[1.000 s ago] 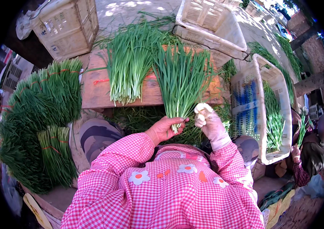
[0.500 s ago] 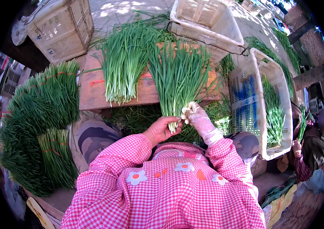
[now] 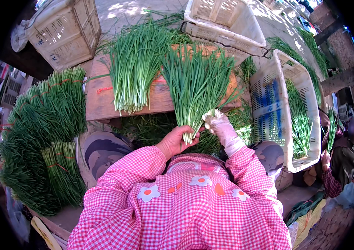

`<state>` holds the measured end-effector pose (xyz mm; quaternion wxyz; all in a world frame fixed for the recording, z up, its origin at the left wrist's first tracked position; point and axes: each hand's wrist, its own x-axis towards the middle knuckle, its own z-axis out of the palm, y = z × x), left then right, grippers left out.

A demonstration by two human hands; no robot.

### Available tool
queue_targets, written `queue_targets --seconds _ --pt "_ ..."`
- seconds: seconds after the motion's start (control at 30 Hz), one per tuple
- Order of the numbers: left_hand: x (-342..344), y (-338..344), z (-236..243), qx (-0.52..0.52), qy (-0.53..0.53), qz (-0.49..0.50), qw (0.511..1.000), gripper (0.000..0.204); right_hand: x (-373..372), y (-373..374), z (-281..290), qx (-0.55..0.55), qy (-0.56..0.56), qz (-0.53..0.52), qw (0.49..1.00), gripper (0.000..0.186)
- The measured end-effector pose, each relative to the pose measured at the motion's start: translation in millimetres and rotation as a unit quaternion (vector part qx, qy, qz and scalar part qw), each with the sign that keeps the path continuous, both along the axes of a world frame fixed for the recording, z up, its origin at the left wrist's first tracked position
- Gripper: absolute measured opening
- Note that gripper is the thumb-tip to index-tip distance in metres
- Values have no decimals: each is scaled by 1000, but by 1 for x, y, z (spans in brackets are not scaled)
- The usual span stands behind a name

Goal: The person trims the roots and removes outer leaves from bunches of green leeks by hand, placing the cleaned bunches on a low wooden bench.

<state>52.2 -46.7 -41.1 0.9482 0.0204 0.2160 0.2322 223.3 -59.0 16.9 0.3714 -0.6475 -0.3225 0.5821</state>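
My bare left hand (image 3: 176, 141) is closed round the pale stem ends of a bunch of garlic chives (image 3: 195, 89). The bunch's green leaves fan out away from me over a low wooden board (image 3: 102, 100). Beside the stems on the right, my right hand (image 3: 219, 127) wears a thin whitish glove. Its fingers are curled in a pinch at the bunch's edge, and what lies between them is too small to make out. A loose pile of garlic chives (image 3: 137, 66) rests on the board to the left, pale ends toward me.
Bundles of chives tied with red bands (image 3: 43, 108) are stacked at my left. A white crate (image 3: 66, 35) stands far left, another crate (image 3: 227, 35) beyond the board. At right, a blue-marked crate (image 3: 268, 110) holds chives. A co-worker (image 3: 343, 158) sits at far right, holding chives.
My right hand has shifted slightly right, a little away from the stems. My left hand keeps its hold, and the bunch's leaves have spread slightly to the right.
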Motion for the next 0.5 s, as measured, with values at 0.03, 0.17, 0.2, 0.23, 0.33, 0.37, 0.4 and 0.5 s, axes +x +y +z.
queue_targets --seconds 0.03,0.17,0.2,0.23,0.33,0.37,0.4,0.5 --pt "0 1 3 5 0 4 1000 41 6 -2 -3 23 46 -16 999 10" --pt "1 1 7 25 7 14 1000 39 2 -5 6 61 80 -54 993 10" --pt "1 1 7 31 10 13 999 39 1 -4 7 58 63 -51 995 10" --pt "1 1 6 24 8 17 1000 39 0 -5 6 63 45 -32 996 12" --pt "1 0 -4 13 15 19 1000 37 -9 -3 -4 64 -97 -12 993 20" --pt "2 1 -9 17 25 13 999 36 -9 -2 -13 74 -176 8 981 25" --pt "1 0 -10 20 34 7 999 34 -8 -2 -18 98 -249 37 963 25" --pt "1 -2 -10 33 55 13 998 32 -5 3 -37 116 -248 82 958 21"
